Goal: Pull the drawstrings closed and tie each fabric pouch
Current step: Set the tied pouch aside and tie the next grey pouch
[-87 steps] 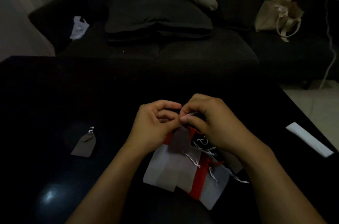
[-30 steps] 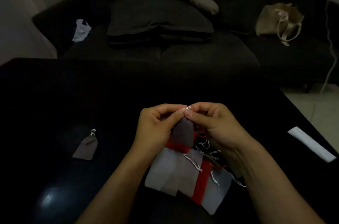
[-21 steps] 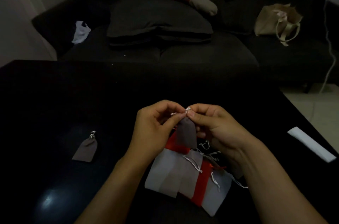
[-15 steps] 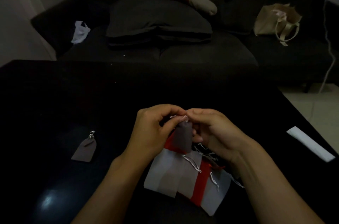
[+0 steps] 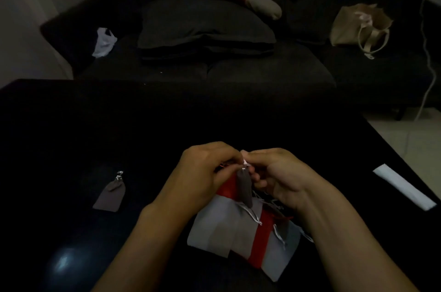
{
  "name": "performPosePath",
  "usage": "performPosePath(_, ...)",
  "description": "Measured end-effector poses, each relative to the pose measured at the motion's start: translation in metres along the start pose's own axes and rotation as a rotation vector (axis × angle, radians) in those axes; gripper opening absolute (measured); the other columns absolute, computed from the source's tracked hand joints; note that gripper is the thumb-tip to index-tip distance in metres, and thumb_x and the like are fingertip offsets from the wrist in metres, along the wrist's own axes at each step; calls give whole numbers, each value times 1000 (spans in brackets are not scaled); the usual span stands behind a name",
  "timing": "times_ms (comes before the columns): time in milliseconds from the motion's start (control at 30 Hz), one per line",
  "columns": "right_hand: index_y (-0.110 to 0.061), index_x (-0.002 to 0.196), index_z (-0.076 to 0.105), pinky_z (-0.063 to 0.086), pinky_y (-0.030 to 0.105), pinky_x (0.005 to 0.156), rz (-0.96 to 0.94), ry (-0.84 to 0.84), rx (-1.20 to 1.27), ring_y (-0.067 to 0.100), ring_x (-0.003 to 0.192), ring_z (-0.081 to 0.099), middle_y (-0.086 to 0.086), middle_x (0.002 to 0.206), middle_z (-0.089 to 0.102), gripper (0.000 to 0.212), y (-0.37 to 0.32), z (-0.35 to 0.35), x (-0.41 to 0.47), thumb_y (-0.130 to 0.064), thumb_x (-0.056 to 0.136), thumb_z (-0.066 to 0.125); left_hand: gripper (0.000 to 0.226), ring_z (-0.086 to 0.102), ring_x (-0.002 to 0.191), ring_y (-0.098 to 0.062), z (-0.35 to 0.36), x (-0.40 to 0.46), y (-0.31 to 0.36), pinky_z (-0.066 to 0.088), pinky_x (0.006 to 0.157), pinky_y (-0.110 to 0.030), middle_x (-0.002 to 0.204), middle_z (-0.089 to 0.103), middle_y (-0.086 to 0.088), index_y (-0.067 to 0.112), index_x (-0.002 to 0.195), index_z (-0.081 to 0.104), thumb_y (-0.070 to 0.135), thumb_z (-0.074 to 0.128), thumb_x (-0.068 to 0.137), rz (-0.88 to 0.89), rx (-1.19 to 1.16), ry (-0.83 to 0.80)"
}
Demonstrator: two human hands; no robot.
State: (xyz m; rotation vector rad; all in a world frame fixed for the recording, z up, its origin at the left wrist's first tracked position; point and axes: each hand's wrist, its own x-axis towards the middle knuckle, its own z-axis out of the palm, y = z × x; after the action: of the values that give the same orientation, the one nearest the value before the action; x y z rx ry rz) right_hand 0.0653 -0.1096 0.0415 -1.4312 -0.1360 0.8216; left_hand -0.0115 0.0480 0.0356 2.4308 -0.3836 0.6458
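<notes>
A small brown pouch (image 5: 244,187) hangs between my hands above the black table (image 5: 71,129). My left hand (image 5: 205,172) and my right hand (image 5: 274,172) pinch its pale drawstring (image 5: 244,164) at the gathered neck, fingertips almost touching. Under them lies a pile of grey and red pouches (image 5: 241,232) with loose white strings. A second brown pouch (image 5: 109,193), its neck drawn in with a knotted string, lies flat on the table to the left.
A white paper strip (image 5: 403,186) lies near the table's right edge. Beyond the table stands a dark sofa (image 5: 238,69) with a grey cushion (image 5: 202,24), a white plastic bag (image 5: 103,42) and a beige tote bag (image 5: 358,26). A white cable (image 5: 427,52) hangs at the right.
My hands stayed together at the pouch's neck, working the string in small moves. The hanging pouch turned edge-on and dropped slightly. The pouch on the left has not moved.
</notes>
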Motion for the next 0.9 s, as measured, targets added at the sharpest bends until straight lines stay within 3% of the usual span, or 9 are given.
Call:
performPosePath(133, -4, 71, 63, 26, 16, 38, 38, 45, -138, 9, 47, 37, 4, 55, 46, 21, 4, 1, 0, -6, 92, 59, 9, 61, 84, -2, 3, -3, 2, 52, 71, -22, 90, 64, 14, 28, 96, 67, 25, 68, 87, -128, -42, -147)
performPosePath(267, -5, 71, 66, 27, 17, 38, 58, 71, -187, 8, 45, 38, 2, 53, 47, 21, 2, 0, 1, -7, 91, 61, 4, 58, 81, -1, 10, -5, 6, 49, 67, -20, 90, 59, 14, 31, 93, 58, 28, 60, 92, -213, -81, -190)
performPosePath(367, -8, 67, 62, 28, 16, 38, 34, 66, -169, 8, 45, 38, 2, 54, 46, 26, -1, 0, 1, -11, 93, 60, 4, 62, 85, -2, 14, -6, 7, 54, 72, -25, 95, 61, 12, 29, 96, 55, 26, 55, 97, -276, -181, -192)
performPosePath(600, -11, 63, 59, 32, 16, 43, -94, 103, -149, 6, 46, 42, 1, 55, 48, 34, -7, -3, -2, -17, 96, 60, 9, 54, 62, -1, 15, -5, 4, 41, 55, -16, 77, 59, 5, 25, 92, 53, 20, 51, 100, -414, -350, -20)
performPosePath(800, -13, 63, 62, 37, 18, 49, -187, 136, -128, 8, 51, 46, 2, 60, 51, 34, -7, 1, -2, -18, 97, 59, 9, 67, 78, -16, 17, -3, 7, 53, 67, -29, 87, 68, -4, 18, 98, 55, 20, 47, 102, -514, -588, 64)
performPosePath(900, -10, 70, 60, 41, 19, 50, -196, 100, -64, 10, 54, 49, 4, 62, 52, 30, -6, 7, -4, -18, 98, 56, 7, 69, 81, -11, 16, -2, 6, 54, 70, -25, 90, 70, -3, 12, 101, 56, 13, 49, 101, -506, -648, 121)
